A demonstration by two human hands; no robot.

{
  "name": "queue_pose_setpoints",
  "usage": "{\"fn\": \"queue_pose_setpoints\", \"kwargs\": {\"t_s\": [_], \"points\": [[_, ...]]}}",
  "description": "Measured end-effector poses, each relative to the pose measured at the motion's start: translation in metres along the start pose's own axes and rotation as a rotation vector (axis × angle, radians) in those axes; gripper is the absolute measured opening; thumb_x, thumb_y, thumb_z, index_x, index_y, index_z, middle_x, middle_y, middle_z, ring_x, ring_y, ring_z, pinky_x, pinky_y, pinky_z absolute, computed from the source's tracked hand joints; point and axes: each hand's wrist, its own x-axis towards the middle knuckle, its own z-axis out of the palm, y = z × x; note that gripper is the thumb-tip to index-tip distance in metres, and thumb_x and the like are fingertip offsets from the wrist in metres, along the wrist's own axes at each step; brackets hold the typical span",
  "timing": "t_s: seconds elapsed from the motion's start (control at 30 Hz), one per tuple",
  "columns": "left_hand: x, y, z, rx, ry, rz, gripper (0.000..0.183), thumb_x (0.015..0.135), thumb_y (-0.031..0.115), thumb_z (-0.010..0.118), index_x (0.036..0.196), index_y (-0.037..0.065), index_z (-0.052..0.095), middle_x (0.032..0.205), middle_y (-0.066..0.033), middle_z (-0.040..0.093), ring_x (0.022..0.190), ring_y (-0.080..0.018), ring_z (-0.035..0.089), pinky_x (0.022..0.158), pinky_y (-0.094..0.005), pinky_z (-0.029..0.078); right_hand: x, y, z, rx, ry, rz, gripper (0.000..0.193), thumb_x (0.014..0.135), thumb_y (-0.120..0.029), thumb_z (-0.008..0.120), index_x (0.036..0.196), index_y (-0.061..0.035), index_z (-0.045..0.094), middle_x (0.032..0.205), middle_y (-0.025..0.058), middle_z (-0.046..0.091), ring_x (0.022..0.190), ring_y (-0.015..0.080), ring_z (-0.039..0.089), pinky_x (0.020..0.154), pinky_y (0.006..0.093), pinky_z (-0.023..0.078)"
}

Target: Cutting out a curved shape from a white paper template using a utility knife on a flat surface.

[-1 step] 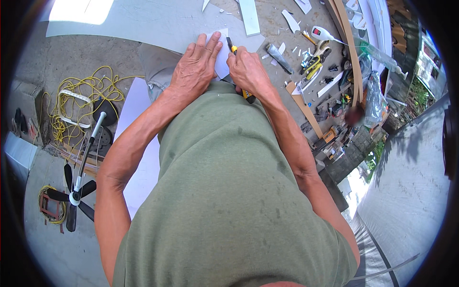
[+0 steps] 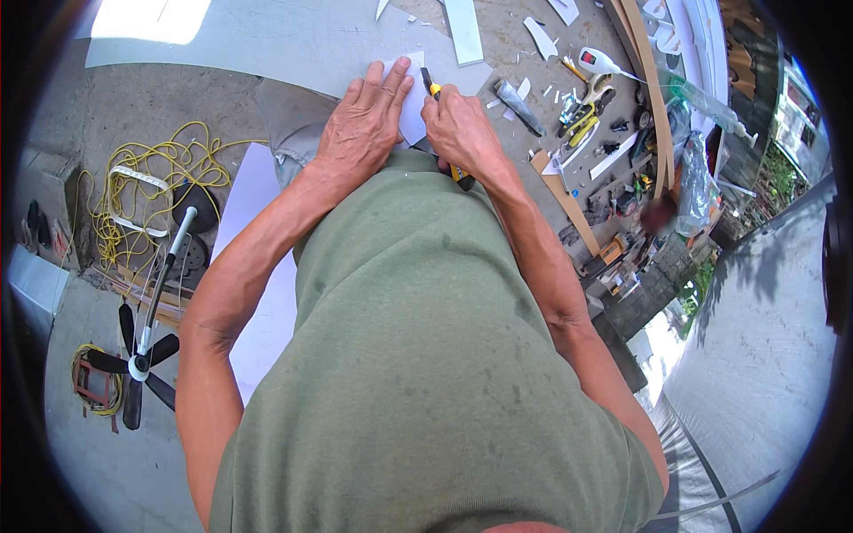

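My left hand [image 2: 362,124] lies flat with its fingers stretched over a small white sheet piece [image 2: 414,114], pressing it down. Wrapped round a yellow and black utility knife [image 2: 433,89], my right hand [image 2: 464,131] is just right of that piece. The knife's dark blade points away from me, beside the piece's right edge, and its handle end shows below my palm. Whether the blade touches the sheet I cannot tell. Beneath the piece is a large pale sheet [image 2: 231,44], and a white strip [image 2: 464,32] lies on its far part.
To the right lie yellow-handled scissors [image 2: 582,124], a grey tube [image 2: 520,107], a white bottle [image 2: 600,62], wooden strips [image 2: 569,204] and white scraps. On the left are a tangled yellow cord [image 2: 151,186] and a black-bladed fan [image 2: 139,364]. Another white sheet [image 2: 249,231] stands by my left arm.
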Motion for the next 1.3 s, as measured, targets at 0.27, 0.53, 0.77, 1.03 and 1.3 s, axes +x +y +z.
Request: {"fn": "queue_pose_setpoints", "kwargs": {"t_s": [0.27, 0.53, 0.77, 1.03, 1.3], "points": [[0.000, -0.006, -0.001, -0.182, 0.136, -0.065, 0.079, 0.074, 0.028, 0.084, 0.141, -0.005, 0.057, 0.160, -0.0126, 0.043, 0.134, -0.0336, 0.044, 0.111, -0.0448, 0.038, 0.007, -0.005, -0.021, -0.309, 0.020, -0.122, 0.039, 0.104, -0.030, 0.046, 0.097, 0.0069, 0.058, 0.073, 0.0283, 0.067, 0.063, 0.0426, 0.070, 0.066, 0.0534, 0.055], [0.016, 0.001, 0.010, -0.249, 0.462, -0.338, 0.073, 0.070, 0.020, 0.089, 0.134, -0.004, 0.063, 0.148, -0.0170, 0.055, 0.116, -0.0333, 0.052, 0.096, -0.0378, 0.050, 0.029, -0.030, -0.048, -0.604, -0.077, -0.288, 0.036, 0.099, -0.029, 0.049, 0.099, 0.0036, 0.063, 0.088, 0.0295, 0.071, 0.085, 0.0473, 0.070, 0.077, 0.0562, 0.054], [0.018, 0.005, 0.015, -0.321, 0.521, -0.460, 0.066, 0.073, 0.016, 0.087, 0.133, -0.001, 0.065, 0.144, -0.0162, 0.060, 0.116, -0.0308, 0.055, 0.096, -0.0381, 0.050, 0.043, -0.029, -0.055, -0.768, -0.073, -0.380, 0.034, 0.103, -0.033, 0.049, 0.106, -0.0023, 0.062, 0.085, 0.0259, 0.072, 0.081, 0.0457, 0.070, 0.074, 0.0565, 0.054], [-0.001, -0.001, 0.016, -0.131, 0.354, -0.299, 0.059, 0.091, 0.036, 0.071, 0.145, 0.016, 0.060, 0.159, 0.0080, 0.048, 0.146, -0.0303, 0.038, 0.118, -0.0539, 0.029, 0.033, -0.012, -0.044, -0.686, -0.055, -0.372, 0.035, 0.104, -0.034, 0.049, 0.101, -0.0003, 0.057, 0.083, 0.0286, 0.070, 0.080, 0.0479, 0.069, 0.074, 0.0573, 0.053], [-0.001, -0.004, 0.017, -0.044, 0.294, -0.299, 0.061, 0.090, 0.043, 0.069, 0.146, 0.020, 0.059, 0.159, 0.0079, 0.047, 0.155, -0.0269, 0.029, 0.121, -0.0648, 0.022, 0.022, -0.007, -0.024, -0.514, -0.002, -0.344, 0.035, 0.104, -0.032, 0.050, 0.100, 0.0025, 0.055, 0.081, 0.0327, 0.068, 0.081, 0.0529, 0.067, 0.074, 0.0608, 0.051]]}}
